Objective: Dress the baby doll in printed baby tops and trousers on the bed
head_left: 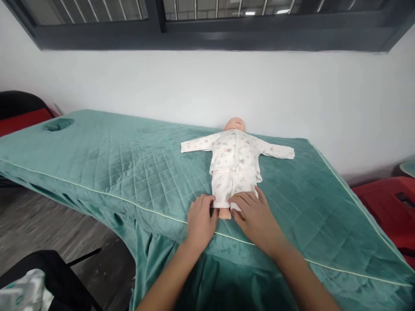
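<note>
Broadly, the teal quilted bed (129,172) fills my view; the doll (235,124) lies on its back near the close edge — within easy reach, I judge. Its white suit (234,160) is spread flat, sleeves out. My right hand (256,218) rests flat and wide on one trouser leg, pinning it; my left hand (201,220) curls at the other cuff — whether that grip pinches cloth I cannot tell. A bare foot (225,213) peeks between.

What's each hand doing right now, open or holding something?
Left hand: fingertips at the trouser cuff; whether it grips cannot be told.
Right hand: open, flat on the other trouser leg.
</note>
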`<state>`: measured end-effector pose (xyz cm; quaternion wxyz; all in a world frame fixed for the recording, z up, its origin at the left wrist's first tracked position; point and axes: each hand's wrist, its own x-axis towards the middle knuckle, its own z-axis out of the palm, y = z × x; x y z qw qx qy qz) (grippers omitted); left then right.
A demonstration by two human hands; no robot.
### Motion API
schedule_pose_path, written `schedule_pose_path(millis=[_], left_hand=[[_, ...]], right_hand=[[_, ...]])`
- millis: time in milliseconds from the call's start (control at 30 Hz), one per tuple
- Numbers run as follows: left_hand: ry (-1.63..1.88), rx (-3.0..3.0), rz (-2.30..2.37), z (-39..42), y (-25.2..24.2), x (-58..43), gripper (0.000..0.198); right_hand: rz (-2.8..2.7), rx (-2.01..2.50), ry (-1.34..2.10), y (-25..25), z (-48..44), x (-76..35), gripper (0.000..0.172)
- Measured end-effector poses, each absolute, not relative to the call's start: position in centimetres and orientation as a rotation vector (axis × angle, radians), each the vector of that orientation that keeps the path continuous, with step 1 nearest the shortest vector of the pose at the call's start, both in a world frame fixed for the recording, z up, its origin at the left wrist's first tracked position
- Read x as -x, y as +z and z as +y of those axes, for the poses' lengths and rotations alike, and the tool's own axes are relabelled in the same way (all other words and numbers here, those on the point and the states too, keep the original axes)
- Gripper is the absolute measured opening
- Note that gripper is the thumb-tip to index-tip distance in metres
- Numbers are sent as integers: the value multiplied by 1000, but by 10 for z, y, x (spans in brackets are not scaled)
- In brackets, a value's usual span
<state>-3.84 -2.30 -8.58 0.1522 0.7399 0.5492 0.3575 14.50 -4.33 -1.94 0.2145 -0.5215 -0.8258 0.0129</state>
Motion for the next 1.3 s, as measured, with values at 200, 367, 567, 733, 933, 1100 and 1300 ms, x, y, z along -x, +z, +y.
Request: schedule_pose_path(millis=[200,367,567,733,933,1100,1300], left_hand=[[1067,-2012,1472,-21,-83,41,13],[1194,-1896,1325,-28,-75,46,15],[1310,-1902,1296,-41,-67,55,14],[1285,-1924,1343,-46,-79,56,14],[1200,-2030,1523,-43,-94,52,12],[1317,-2050,1483,-55,-89,50,24],[1344,-2315,1331,-65,-65,28,36]], right_hand=[[-2208,1580,-164,-32,-45,-125,14],[-2091,1546,-81,-32,-44,-122,15],[-2048,1415,39,-21,-57,-126,12],[-2056,1392,53,-24,-65,-127,14],[-1999,1307,200,-33,-72,-137,25],[-1719,1340,311,-44,-83,-157,32],[-1697,1421,360,-63,-90,-168,46]])
